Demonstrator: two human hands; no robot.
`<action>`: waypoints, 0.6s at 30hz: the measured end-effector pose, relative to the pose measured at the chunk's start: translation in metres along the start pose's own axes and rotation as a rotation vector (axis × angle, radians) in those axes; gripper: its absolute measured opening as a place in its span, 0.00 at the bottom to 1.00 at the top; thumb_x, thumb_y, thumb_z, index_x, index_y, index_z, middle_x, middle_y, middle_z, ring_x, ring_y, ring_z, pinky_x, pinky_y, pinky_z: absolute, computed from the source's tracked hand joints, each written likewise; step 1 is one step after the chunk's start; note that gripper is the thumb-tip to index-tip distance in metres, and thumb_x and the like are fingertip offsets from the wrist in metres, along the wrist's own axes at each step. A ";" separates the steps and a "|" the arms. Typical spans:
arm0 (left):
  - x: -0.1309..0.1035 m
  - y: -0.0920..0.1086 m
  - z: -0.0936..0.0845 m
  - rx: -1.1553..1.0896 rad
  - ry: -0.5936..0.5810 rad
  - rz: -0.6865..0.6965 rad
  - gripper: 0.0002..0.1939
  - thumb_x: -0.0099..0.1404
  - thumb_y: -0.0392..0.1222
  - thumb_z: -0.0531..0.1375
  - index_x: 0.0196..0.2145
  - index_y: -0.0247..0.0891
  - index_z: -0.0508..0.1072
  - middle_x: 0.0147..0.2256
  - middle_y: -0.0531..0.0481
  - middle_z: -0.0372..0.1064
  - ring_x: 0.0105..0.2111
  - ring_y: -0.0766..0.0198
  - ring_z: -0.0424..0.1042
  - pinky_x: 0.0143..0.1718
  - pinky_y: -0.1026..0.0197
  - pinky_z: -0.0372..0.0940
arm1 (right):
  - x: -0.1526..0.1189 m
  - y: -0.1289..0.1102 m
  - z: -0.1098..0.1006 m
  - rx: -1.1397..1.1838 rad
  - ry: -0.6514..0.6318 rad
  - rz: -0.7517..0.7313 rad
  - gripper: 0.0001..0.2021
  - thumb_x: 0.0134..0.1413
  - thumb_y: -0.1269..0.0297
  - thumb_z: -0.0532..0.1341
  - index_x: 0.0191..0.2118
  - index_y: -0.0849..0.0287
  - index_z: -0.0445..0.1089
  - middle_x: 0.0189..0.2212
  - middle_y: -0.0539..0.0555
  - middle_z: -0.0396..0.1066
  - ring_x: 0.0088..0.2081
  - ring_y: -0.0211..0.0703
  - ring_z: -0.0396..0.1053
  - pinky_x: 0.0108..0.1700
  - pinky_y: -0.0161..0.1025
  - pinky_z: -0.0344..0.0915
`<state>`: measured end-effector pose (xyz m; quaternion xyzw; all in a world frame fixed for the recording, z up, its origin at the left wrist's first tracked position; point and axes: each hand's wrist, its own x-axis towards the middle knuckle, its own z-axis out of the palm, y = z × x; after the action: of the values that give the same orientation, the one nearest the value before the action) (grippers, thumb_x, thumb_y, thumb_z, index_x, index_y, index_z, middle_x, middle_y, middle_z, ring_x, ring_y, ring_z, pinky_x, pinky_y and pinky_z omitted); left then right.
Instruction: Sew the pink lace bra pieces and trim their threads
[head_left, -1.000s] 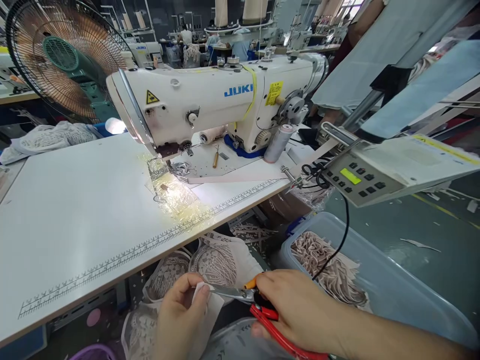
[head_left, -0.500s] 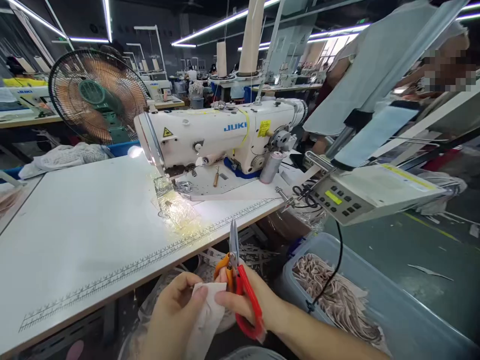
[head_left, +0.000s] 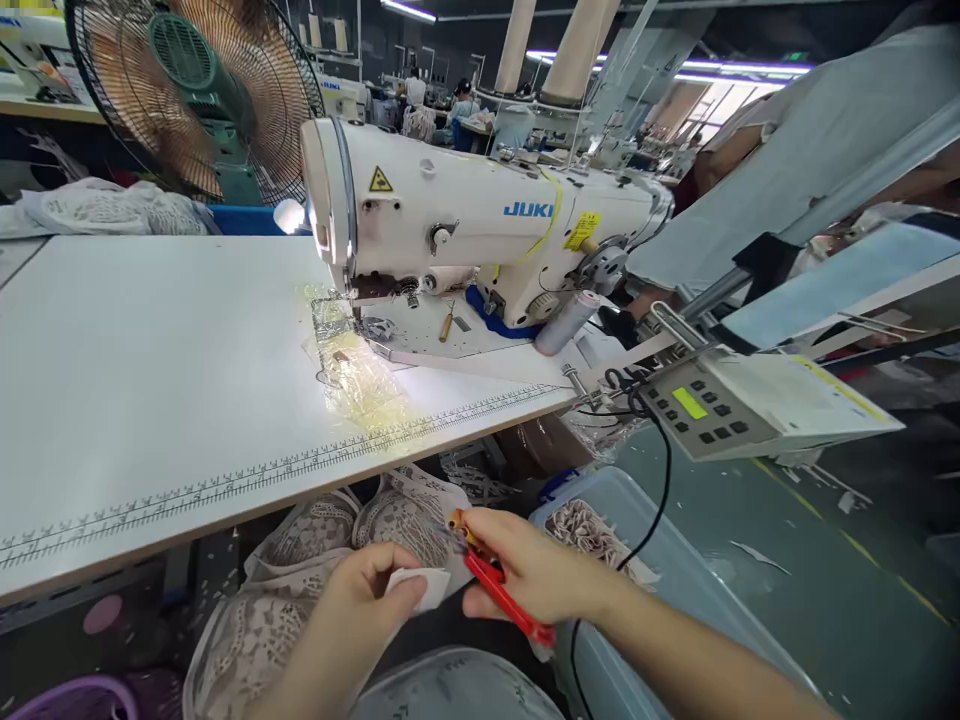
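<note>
Low in front of the table edge, my left hand [head_left: 360, 605] is closed on a small white piece of fabric [head_left: 433, 590], pinched between thumb and fingers. My right hand [head_left: 529, 560] grips scissors [head_left: 510, 598] with red and orange handles. Their blades point left, toward the white piece, and are blurred, so I cannot tell whether they touch it. Beneath and behind the hands hang pale lace bras [head_left: 409, 515], partly covered by my left hand and forearm.
A white sewing machine [head_left: 450, 200] stands on the white table [head_left: 172, 370], whose edge carries a printed ruler. Right of it are a control box [head_left: 697, 405] and a hanging black cable [head_left: 664, 490]. Below is a blue bin [head_left: 697, 600] with fabric strips. A fan [head_left: 199, 90] stands back left.
The view has tilted down and shifted. The scissors have swung from pointing up to pointing left toward the white fabric, and my right hand has turned with them. More lace shows below.
</note>
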<state>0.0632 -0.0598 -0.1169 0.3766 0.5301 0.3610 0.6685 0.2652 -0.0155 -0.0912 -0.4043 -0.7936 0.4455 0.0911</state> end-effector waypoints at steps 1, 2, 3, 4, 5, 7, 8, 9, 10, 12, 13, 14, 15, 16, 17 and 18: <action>0.002 -0.002 -0.001 -0.013 0.011 0.002 0.07 0.50 0.42 0.63 0.24 0.35 0.73 0.22 0.53 0.68 0.23 0.67 0.62 0.27 0.66 0.55 | -0.003 0.002 -0.007 -0.135 -0.030 -0.012 0.28 0.42 0.35 0.60 0.30 0.58 0.58 0.27 0.50 0.61 0.26 0.39 0.55 0.28 0.36 0.54; 0.003 -0.004 -0.001 -0.017 -0.005 0.000 0.07 0.50 0.42 0.63 0.24 0.35 0.73 0.22 0.53 0.68 0.24 0.67 0.62 0.27 0.66 0.55 | -0.005 0.005 -0.013 -0.254 -0.058 -0.017 0.28 0.41 0.34 0.60 0.30 0.58 0.59 0.27 0.51 0.62 0.27 0.40 0.57 0.29 0.37 0.55; 0.005 -0.006 -0.002 -0.012 -0.040 -0.006 0.07 0.50 0.42 0.62 0.24 0.35 0.73 0.22 0.53 0.68 0.24 0.67 0.61 0.27 0.65 0.55 | -0.008 0.007 -0.018 -0.349 -0.086 -0.013 0.27 0.42 0.35 0.60 0.31 0.58 0.61 0.28 0.51 0.63 0.28 0.41 0.59 0.30 0.37 0.56; 0.007 -0.008 -0.003 0.000 -0.077 -0.010 0.08 0.51 0.43 0.62 0.25 0.35 0.73 0.22 0.53 0.67 0.24 0.67 0.61 0.27 0.65 0.54 | -0.010 0.008 -0.021 -0.418 -0.113 -0.002 0.27 0.42 0.36 0.61 0.31 0.58 0.62 0.28 0.52 0.65 0.29 0.42 0.61 0.31 0.38 0.57; 0.010 -0.009 -0.004 0.015 -0.112 -0.013 0.08 0.51 0.43 0.62 0.25 0.35 0.72 0.22 0.53 0.66 0.24 0.67 0.60 0.26 0.65 0.54 | -0.013 0.009 -0.023 -0.472 -0.137 0.011 0.26 0.42 0.37 0.62 0.32 0.58 0.62 0.28 0.52 0.66 0.29 0.43 0.62 0.32 0.38 0.57; 0.013 -0.012 -0.006 0.044 -0.158 -0.017 0.08 0.51 0.43 0.61 0.25 0.35 0.71 0.21 0.54 0.64 0.24 0.68 0.58 0.26 0.65 0.53 | -0.016 0.010 -0.024 -0.551 -0.168 0.035 0.26 0.41 0.39 0.64 0.31 0.59 0.62 0.28 0.52 0.67 0.30 0.43 0.63 0.32 0.38 0.57; 0.015 -0.013 -0.007 0.055 -0.162 -0.016 0.08 0.51 0.43 0.61 0.25 0.35 0.71 0.21 0.54 0.62 0.24 0.68 0.57 0.26 0.66 0.52 | -0.017 0.009 -0.024 -0.577 -0.179 0.043 0.25 0.41 0.40 0.65 0.31 0.59 0.63 0.29 0.52 0.67 0.30 0.44 0.64 0.32 0.38 0.57; 0.015 -0.014 -0.007 0.064 -0.158 -0.016 0.08 0.51 0.43 0.61 0.24 0.35 0.70 0.21 0.55 0.61 0.23 0.68 0.56 0.26 0.66 0.51 | -0.017 0.008 -0.024 -0.597 -0.187 0.050 0.25 0.41 0.40 0.65 0.31 0.59 0.63 0.29 0.52 0.67 0.30 0.44 0.64 0.31 0.38 0.57; 0.016 -0.014 -0.007 0.078 -0.159 -0.020 0.08 0.52 0.44 0.60 0.24 0.35 0.70 0.20 0.55 0.60 0.23 0.69 0.55 0.25 0.66 0.50 | -0.018 0.007 -0.024 -0.611 -0.194 0.054 0.25 0.41 0.40 0.65 0.31 0.59 0.63 0.29 0.53 0.68 0.30 0.44 0.65 0.31 0.38 0.57; 0.015 -0.012 -0.006 0.095 -0.159 -0.033 0.08 0.52 0.44 0.60 0.22 0.36 0.69 0.20 0.56 0.58 0.22 0.69 0.54 0.24 0.65 0.49 | -0.018 0.005 -0.024 -0.627 -0.202 0.063 0.25 0.42 0.40 0.64 0.31 0.59 0.63 0.29 0.53 0.68 0.30 0.44 0.65 0.30 0.38 0.56; 0.014 -0.010 -0.004 0.091 -0.152 -0.038 0.08 0.51 0.44 0.60 0.22 0.36 0.68 0.19 0.56 0.58 0.22 0.69 0.54 0.24 0.65 0.48 | -0.018 0.004 -0.024 -0.631 -0.206 0.070 0.25 0.42 0.40 0.64 0.30 0.59 0.63 0.29 0.53 0.68 0.30 0.45 0.66 0.30 0.38 0.56; 0.012 -0.008 -0.003 0.081 -0.138 -0.042 0.08 0.50 0.43 0.60 0.22 0.36 0.68 0.19 0.56 0.58 0.22 0.69 0.53 0.23 0.65 0.47 | -0.018 0.004 -0.025 -0.634 -0.205 0.077 0.25 0.43 0.39 0.63 0.30 0.59 0.64 0.29 0.54 0.68 0.30 0.45 0.66 0.30 0.38 0.55; 0.011 -0.006 -0.001 0.065 -0.115 -0.044 0.08 0.50 0.43 0.60 0.21 0.36 0.68 0.19 0.55 0.59 0.22 0.69 0.54 0.23 0.65 0.47 | -0.019 0.004 -0.025 -0.634 -0.203 0.080 0.25 0.43 0.39 0.63 0.30 0.59 0.64 0.29 0.54 0.69 0.30 0.45 0.66 0.29 0.38 0.55; 0.010 -0.004 0.001 0.045 -0.088 -0.043 0.07 0.49 0.42 0.60 0.21 0.36 0.69 0.19 0.55 0.59 0.21 0.69 0.54 0.23 0.65 0.47 | -0.019 0.005 -0.025 -0.631 -0.198 0.079 0.26 0.43 0.38 0.63 0.31 0.59 0.64 0.29 0.54 0.69 0.30 0.45 0.66 0.29 0.38 0.55; 0.009 -0.002 0.003 0.028 -0.064 -0.043 0.07 0.48 0.42 0.60 0.21 0.36 0.69 0.19 0.55 0.59 0.21 0.69 0.54 0.23 0.65 0.47 | -0.019 0.006 -0.025 -0.626 -0.191 0.075 0.26 0.43 0.38 0.62 0.31 0.59 0.64 0.30 0.54 0.69 0.30 0.45 0.67 0.30 0.38 0.55; 0.009 -0.001 0.005 0.015 -0.049 -0.045 0.07 0.48 0.41 0.60 0.20 0.36 0.69 0.18 0.55 0.60 0.21 0.69 0.53 0.23 0.65 0.46 | -0.020 0.007 -0.025 -0.620 -0.183 0.066 0.26 0.43 0.38 0.62 0.32 0.59 0.65 0.29 0.53 0.69 0.31 0.45 0.67 0.30 0.38 0.55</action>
<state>0.0694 -0.0531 -0.1205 0.3782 0.5248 0.3324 0.6863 0.2950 -0.0118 -0.0776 -0.3965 -0.8829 0.2198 -0.1228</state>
